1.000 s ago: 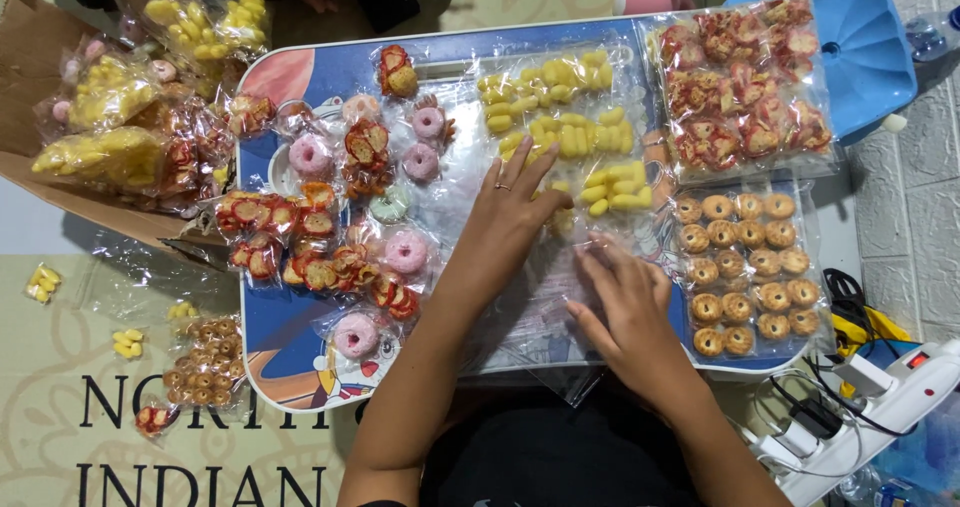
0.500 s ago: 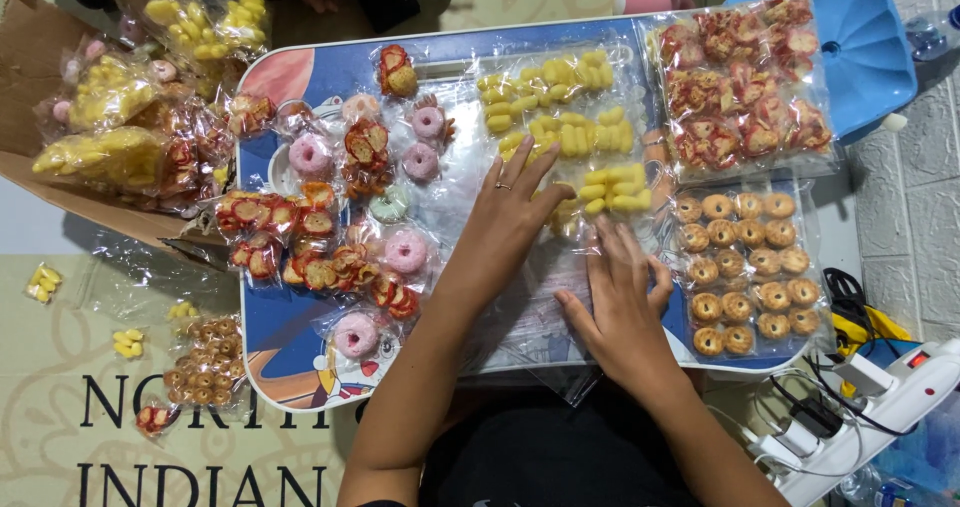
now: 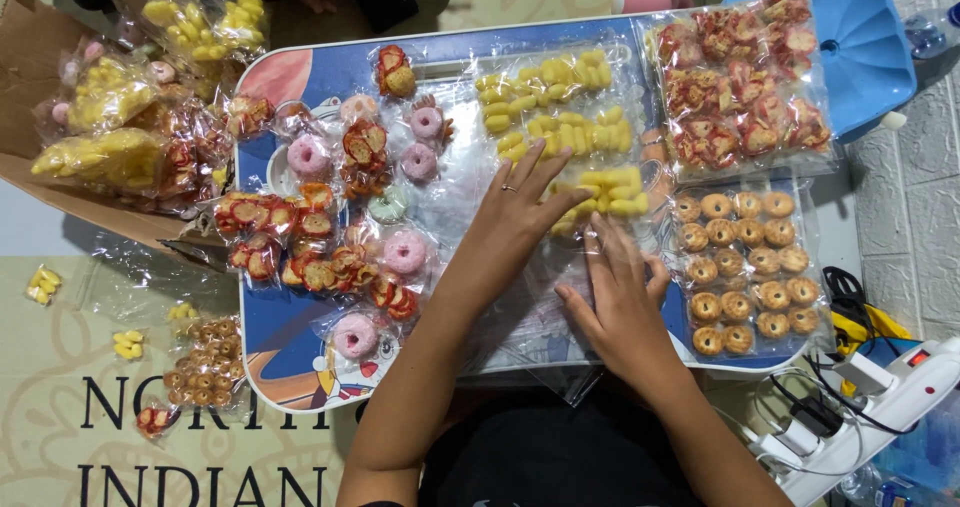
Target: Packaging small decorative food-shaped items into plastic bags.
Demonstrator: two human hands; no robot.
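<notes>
Bag: clear plastic bag [image 3: 540, 317], crinkled, under your palms
Hands: your left hand [image 3: 520, 212] and right hand [image 3: 620, 302] lie flat, released (fingers spread)

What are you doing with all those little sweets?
A person sits at a small blue table covered with tiny wrapped treats. Both hands lie flat on clear plastic bags in the middle: the left hand reaches up to the yellow pieces, and the right hand presses down beside the round brown cookies. Pink donut shapes and red-and-orange pieces lie around them, with more filled bags off to the side.
</notes>
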